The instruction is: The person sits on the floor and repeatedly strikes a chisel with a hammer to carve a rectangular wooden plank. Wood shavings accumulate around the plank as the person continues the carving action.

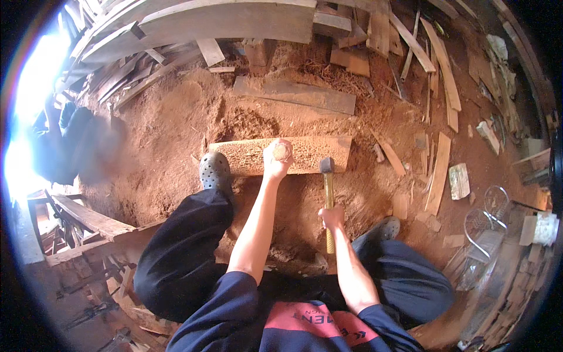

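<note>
A wooden board (322, 149) with a heavily pitted upper face lies across the dirt in front of me. Over its middle, my left hand (273, 164) is closed round an upright wooden piece whose pale round end (283, 152) faces up; its lower part is hidden by the hand, so its kind does not show. My right hand (332, 217) grips a hammer (328, 186) by its yellowish handle. The dark hammer head is over the board's near edge, to the right of my left hand and apart from the round end. My left shoe (215, 171) is at the board's left end.
Beyond the board lies a flat plank (293, 95), with large stacked timbers (229, 23) farther back. Loose wood strips (438, 173) and a wire-frame object (487, 226) are on the right. At the far left another person (70, 144) appears blurred. Sawdust-like brown dirt covers the ground.
</note>
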`<state>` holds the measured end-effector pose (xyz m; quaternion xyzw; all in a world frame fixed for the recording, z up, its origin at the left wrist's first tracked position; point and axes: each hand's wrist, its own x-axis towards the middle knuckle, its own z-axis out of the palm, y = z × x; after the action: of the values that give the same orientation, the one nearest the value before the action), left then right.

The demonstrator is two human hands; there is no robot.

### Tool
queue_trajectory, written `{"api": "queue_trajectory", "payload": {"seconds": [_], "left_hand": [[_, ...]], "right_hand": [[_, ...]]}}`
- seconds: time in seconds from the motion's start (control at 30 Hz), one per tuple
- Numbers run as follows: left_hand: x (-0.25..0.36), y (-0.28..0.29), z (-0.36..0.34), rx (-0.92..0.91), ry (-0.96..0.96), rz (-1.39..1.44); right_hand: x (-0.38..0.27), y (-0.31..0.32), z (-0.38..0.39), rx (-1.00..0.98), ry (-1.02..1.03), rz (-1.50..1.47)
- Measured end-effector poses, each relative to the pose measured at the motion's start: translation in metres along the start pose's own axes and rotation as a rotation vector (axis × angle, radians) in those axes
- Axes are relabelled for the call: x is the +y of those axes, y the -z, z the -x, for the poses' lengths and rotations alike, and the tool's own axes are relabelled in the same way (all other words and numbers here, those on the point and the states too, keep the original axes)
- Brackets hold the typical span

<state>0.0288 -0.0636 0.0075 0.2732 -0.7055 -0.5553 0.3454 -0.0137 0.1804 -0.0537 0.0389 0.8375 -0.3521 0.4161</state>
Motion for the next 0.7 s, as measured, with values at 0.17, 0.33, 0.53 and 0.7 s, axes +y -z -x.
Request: {"api": "queue_trajectory", "payload": {"seconds": [0.17,0.33,0.53,0.7], "left_hand": [[0.007,-0.023,-0.005,-0.052,-0.035,-0.022],[-0.001,-0.026,0.006,-0.087,-0.011,-0.07],[-0.001,-0.032,0.0,-0.068,0.071,-0.074],[-0.013,-0.022,0.011,-0.021,0.006,-0.102]], "right_hand": [[-0.006,0.016,0.021,0.156,0.21,-0.109],[-0.147,0.074,0.165,-0.097,0.427,-0.566],[-0.164,0.067,0.185,0.085,0.78,-0.525],[-0.116,0.041,0.136,0.1,0.26,0.045]]}}
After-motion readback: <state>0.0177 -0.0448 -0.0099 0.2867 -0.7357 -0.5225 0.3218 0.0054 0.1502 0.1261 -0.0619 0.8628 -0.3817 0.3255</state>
